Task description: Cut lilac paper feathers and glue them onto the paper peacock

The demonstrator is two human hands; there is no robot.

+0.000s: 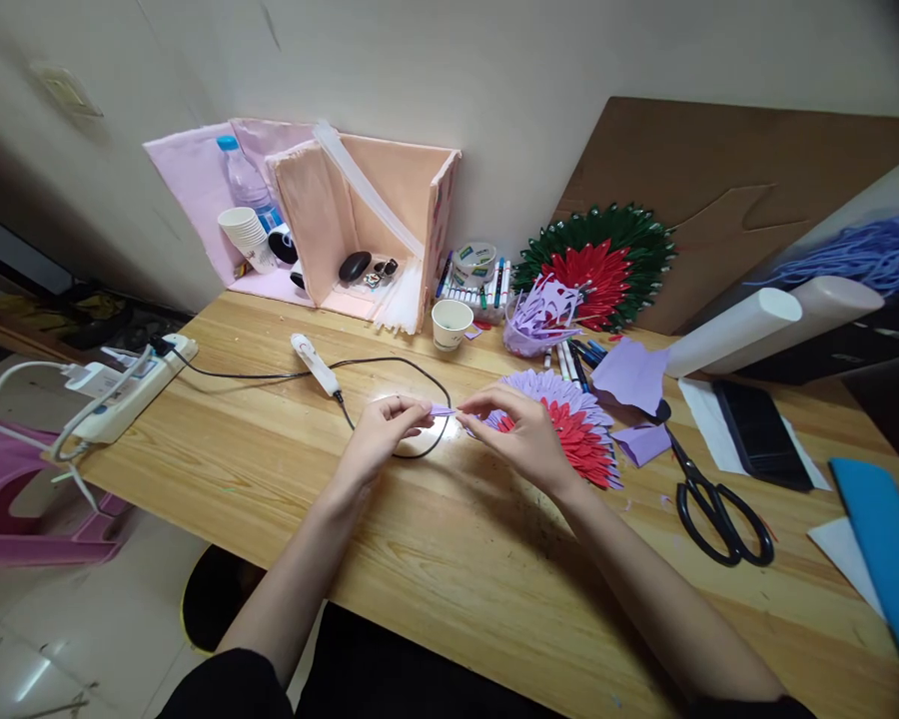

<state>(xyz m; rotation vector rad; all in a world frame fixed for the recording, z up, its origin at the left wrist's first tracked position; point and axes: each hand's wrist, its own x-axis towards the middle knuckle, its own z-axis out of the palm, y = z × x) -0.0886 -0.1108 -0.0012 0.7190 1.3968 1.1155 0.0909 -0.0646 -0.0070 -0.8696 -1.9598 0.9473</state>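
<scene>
My left hand (379, 434) and my right hand (520, 431) meet over the wooden table (270, 469), both pinching a small purple paper strip (444, 410) between fingertips. Just right of my right hand lies a round paper flower (580, 429) with purple outer petals and a red centre. A white glue gun (315, 363) lies behind my left hand, its black cord looping under the hands.
Black scissors (715, 509) lie at the right, near purple paper scraps (633, 374) and a black phone (760, 434). A green and red paper flower (599, 262) leans on the wall. A paper cup (450, 325), markers, a pink box (375, 225) and a power strip (131, 389) stand behind.
</scene>
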